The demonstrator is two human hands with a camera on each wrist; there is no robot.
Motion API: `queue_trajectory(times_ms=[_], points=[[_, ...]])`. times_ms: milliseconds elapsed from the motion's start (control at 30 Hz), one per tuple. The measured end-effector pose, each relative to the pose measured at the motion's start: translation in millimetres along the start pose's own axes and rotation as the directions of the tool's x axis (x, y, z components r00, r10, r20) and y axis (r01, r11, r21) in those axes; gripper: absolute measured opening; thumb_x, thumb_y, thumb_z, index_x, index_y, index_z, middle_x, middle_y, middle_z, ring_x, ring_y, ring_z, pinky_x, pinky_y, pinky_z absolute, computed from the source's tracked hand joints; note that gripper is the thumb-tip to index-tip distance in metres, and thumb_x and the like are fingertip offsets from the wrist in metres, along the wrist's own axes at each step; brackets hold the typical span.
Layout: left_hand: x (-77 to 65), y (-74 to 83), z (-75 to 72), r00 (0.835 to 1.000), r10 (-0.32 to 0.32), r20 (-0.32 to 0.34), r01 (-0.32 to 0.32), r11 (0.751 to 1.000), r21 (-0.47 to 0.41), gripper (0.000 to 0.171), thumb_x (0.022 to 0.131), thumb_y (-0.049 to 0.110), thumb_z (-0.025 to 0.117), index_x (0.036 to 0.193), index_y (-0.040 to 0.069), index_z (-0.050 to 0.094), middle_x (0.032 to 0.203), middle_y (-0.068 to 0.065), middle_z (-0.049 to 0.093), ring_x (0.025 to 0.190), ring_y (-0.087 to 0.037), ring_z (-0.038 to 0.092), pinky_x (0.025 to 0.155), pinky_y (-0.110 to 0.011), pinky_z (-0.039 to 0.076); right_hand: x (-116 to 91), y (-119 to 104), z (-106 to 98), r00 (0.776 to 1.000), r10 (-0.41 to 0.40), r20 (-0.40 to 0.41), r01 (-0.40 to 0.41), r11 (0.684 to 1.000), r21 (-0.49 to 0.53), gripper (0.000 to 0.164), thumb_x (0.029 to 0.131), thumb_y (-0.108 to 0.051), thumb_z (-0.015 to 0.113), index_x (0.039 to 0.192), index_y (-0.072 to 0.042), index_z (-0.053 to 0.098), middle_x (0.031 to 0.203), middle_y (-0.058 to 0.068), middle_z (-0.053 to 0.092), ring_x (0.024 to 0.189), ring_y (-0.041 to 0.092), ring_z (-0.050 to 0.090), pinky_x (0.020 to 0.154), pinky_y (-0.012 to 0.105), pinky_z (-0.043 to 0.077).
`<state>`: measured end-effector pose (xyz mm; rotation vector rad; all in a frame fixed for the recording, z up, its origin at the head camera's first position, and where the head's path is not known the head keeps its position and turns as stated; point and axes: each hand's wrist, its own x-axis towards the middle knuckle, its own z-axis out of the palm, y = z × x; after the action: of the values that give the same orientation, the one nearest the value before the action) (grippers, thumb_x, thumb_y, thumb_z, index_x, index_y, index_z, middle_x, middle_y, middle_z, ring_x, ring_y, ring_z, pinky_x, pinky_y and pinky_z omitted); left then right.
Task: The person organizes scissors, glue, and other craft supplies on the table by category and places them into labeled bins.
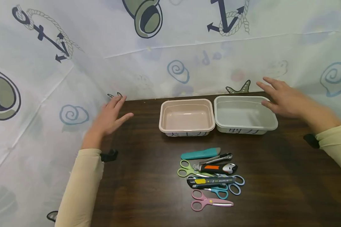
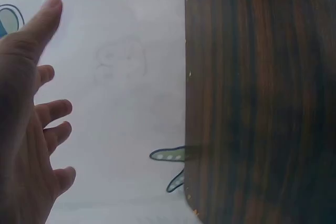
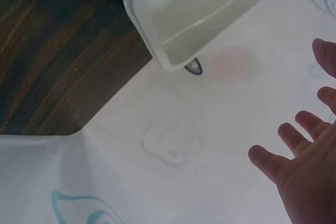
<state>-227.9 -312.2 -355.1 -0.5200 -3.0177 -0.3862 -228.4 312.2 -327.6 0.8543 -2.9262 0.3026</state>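
- Step: looks pre-grasp; a pick would call for lowering a hand to the scissors-and-cutter pile (image 1: 216,168), well off desk (image 1: 136,189)'s far edge.
- Left hand (image 1: 108,118) near far-left corner, right hand (image 1: 287,97) by grey bin (image 1: 241,116): both released.
- Pink scissors (image 1: 211,201): tips right, long axis roughly parallel to far edge; beige bin (image 1: 187,121) likewise.

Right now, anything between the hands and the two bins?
Nothing visible. Only bare tabletop shows between the left hand and the pinkish bin. The right hand is at the grey bin's right end, nothing between. The cutters and scissors pile lies on the near side, out of both paths.
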Motion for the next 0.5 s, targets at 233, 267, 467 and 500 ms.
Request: queue_trajectory(times_ms=[233,267,467,500], points=[[-3.1,1.5,21.1,0.997,-0.056,0.062,0.063,0.99,-0.125,0.08,0.096,0.062,0.046,0.157,0.039,0.001,0.164,-0.007,0.007,0.147,-0.04,0.008,0.099,-0.075,0.02,-7.0,-14.7,13.7,0.997,-0.073,-0.001,0.073,0.997,-0.01,0.072,0.092,-0.016,0.069,0.152,-0.003,0.031,0.153,0.028,0.024,0.134,0.052,0.028,0.102,0.065,0.025],[-3.2,2.7,25.1,0.996,-0.058,0.062,0.066,0.989,-0.13,0.08,0.096,0.062,0.046,0.157,0.039,0.0,0.164,-0.006,0.007,0.147,-0.039,0.008,0.099,-0.075,0.02,-7.7,-17.8,15.3,0.997,-0.083,-0.007,0.083,0.997,-0.011,0.072,0.092,-0.015,0.07,0.152,-0.003,0.032,0.153,0.029,0.026,0.135,0.051,0.028,0.103,0.064,0.026],[-2.9,13.0,55.7,0.998,-0.043,0.042,0.052,0.97,-0.236,0.078,0.096,0.062,0.048,0.157,0.04,0.004,0.164,-0.002,0.011,0.148,-0.031,0.013,0.105,-0.068,0.021,-11.8,-46.5,30.8,0.976,-0.191,-0.103,0.191,0.982,-0.012,0.074,0.085,-0.013,0.076,0.148,-0.006,0.04,0.147,0.025,0.037,0.13,0.046,0.038,0.098,0.062,0.034],[-3.1,15.6,61.3,0.998,-0.04,0.043,0.05,0.964,-0.262,0.078,0.096,0.061,0.048,0.157,0.041,0.005,0.163,-0.001,0.011,0.148,-0.031,0.014,0.106,-0.066,0.02,-13.1,-52.3,35.8,0.965,-0.23,-0.128,0.23,0.973,-0.011,0.073,0.083,-0.012,0.077,0.147,-0.006,0.042,0.146,0.024,0.039,0.128,0.045,0.041,0.097,0.062,0.036]])
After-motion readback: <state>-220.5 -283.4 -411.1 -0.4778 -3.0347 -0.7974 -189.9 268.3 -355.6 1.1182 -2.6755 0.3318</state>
